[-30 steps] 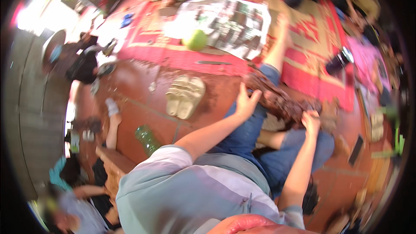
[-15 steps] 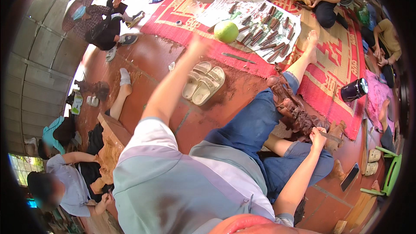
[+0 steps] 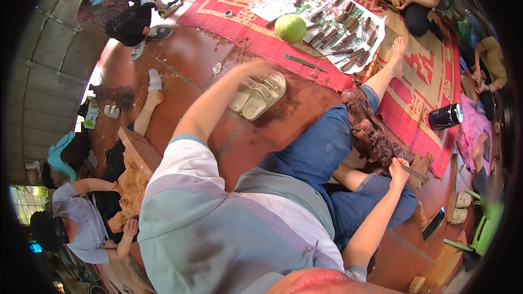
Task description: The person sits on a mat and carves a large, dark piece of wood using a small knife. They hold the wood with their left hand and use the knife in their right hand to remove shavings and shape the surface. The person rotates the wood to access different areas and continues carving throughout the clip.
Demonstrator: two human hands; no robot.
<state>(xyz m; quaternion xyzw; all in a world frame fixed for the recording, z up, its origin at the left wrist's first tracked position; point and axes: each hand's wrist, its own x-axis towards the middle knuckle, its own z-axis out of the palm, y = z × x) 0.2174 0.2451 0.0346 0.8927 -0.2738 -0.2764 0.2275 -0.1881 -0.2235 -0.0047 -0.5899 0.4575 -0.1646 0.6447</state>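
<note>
My left hand (image 3: 258, 68) is stretched out above the beige sandals (image 3: 259, 96) on the floor, short of the red mat's edge. It is smeared, so its fingers do not show clearly. My right hand (image 3: 399, 171) is closed around a flat-bladed carving tool (image 3: 418, 175), beside the lower end of a dark reddish-brown wood carving (image 3: 372, 130). The carving lies slanting by my bent legs. Ahead, a green round fruit (image 3: 290, 28) rests at the near edge of a paper sheet (image 3: 271, 6), which bears several wooden-handled carving tools (image 3: 330, 37).
The red and tan mat (image 3: 239, 27) spreads ahead, with a long flat blade (image 3: 304, 62) on it. A black cylinder (image 3: 445, 116), a phone (image 3: 433, 224) and a green stool (image 3: 486, 223) are at the right. Several people sit around; one at left handles a pale wood block (image 3: 133, 185).
My left hand has drawn back from the mat's edge to above the sandals. The right hand keeps its grip by the carving. My view has shifted slightly.
</note>
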